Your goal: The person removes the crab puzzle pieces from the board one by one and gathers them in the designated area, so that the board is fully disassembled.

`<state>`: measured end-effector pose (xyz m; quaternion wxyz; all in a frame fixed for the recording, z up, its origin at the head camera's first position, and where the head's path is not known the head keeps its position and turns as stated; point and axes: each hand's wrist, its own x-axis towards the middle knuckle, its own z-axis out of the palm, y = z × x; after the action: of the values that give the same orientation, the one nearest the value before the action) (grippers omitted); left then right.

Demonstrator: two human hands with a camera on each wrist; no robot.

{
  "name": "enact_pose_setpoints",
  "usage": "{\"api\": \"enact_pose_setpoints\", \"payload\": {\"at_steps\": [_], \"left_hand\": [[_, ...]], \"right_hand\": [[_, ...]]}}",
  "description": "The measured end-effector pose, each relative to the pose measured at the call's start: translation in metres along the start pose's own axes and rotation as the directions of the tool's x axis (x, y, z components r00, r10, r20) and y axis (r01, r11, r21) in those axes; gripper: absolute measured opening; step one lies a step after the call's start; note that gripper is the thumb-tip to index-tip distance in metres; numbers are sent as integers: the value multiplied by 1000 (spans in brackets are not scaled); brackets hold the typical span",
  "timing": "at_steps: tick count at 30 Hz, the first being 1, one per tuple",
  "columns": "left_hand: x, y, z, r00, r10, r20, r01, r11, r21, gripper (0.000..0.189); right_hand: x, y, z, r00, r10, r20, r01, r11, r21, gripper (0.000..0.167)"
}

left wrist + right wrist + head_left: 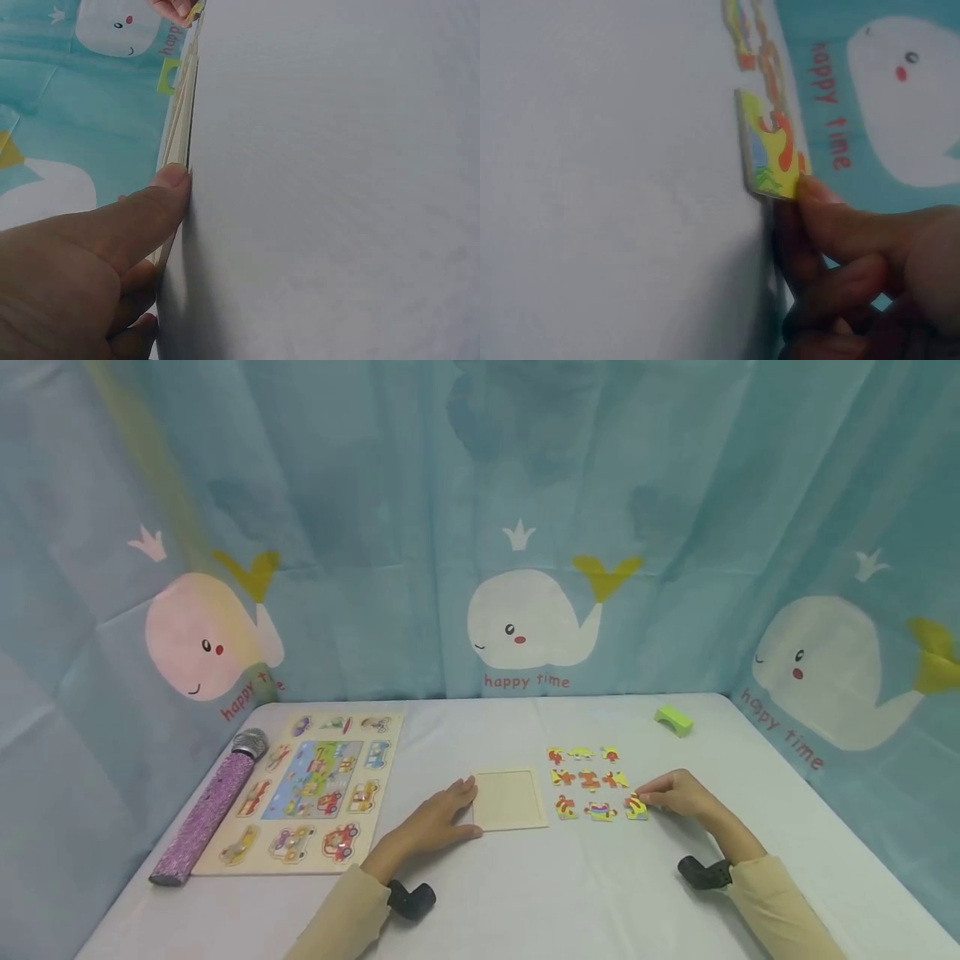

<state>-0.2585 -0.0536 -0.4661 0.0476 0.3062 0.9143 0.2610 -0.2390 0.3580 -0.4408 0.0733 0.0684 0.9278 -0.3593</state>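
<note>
My left hand (438, 820) rests against the left side of a square wooden puzzle tray (510, 800). Its thumb lies at the tray's near left corner and its fingers reach toward the far left corner. In the left wrist view, the thumb (142, 217) touches the tray's thin edge. My right hand (684, 795) pinches the corner of a yellow jigsaw piece (772, 154) between thumb and forefinger, with the other fingers curled below. That piece stands at the near right of several spread jigsaw pieces (588, 780), printed yellow and red, to the right of the tray.
A wooden peg puzzle board (378, 827) with vehicle pieces covers the left of the white table (525, 893). Along its left side lies a glittery pink microphone (202, 818). A green arch block (674, 721) sits at the back right. A whale-print curtain (360, 527) surrounds the table.
</note>
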Motion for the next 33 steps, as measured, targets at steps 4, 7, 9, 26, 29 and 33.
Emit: {"api": "enact_pose_setpoints", "payload": {"at_steps": [4,7,9,26,29,33], "left_hand": [[-1,1,1,1000,-5,-3,5,1000,3,74],[0,2,0,1000,-4,-5,4,1000,2,74],[0,2,1,1000,-4,-6,4,1000,5,74],[0,-1,0,1000,-15,-1,15,1000,13,74],[1,1,1,1000,-9,7,9,1000,24,74],[3,8,2,999,-2,44,-1,998,64,73]], "right_hand": [[2,-2,4,1000,20,-8,-20,999,-26,18],[3,-4,5,1000,18,-9,-18,999,-42,19],[3,-4,5,1000,18,-14,-19,999,-45,19],[6,-6,8,1000,-21,-18,20,998,-60,20],[6,-4,8,999,-27,-18,26,998,-60,24],[-1,-8,9,998,-61,-20,61,997,-45,29]]}}
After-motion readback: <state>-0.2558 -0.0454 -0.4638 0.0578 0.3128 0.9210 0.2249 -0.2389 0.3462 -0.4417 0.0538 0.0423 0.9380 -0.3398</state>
